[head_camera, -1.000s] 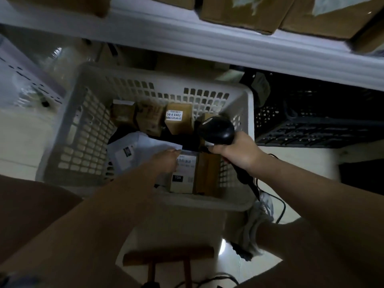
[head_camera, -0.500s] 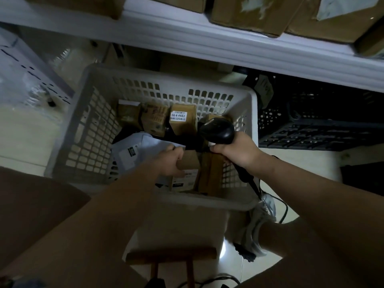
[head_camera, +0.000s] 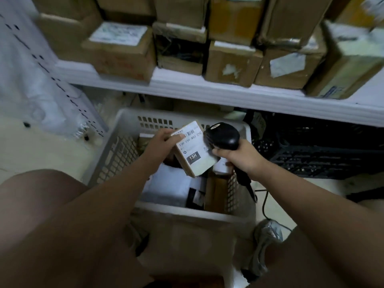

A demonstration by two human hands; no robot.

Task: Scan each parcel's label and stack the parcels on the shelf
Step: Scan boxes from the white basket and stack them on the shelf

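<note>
A parcel (head_camera: 192, 149) is gripped at its top corner by the left hand (head_camera: 161, 142) and held above the basket (head_camera: 116, 150), label up. A scanner (head_camera: 223, 136) is clasped in the right hand (head_camera: 239, 155), its head just beside the label. Scanning appears to be the step in hand. Next, the barcode must be met squarely, then the parcel lifted to the shelf (head_camera: 207, 94).
</note>
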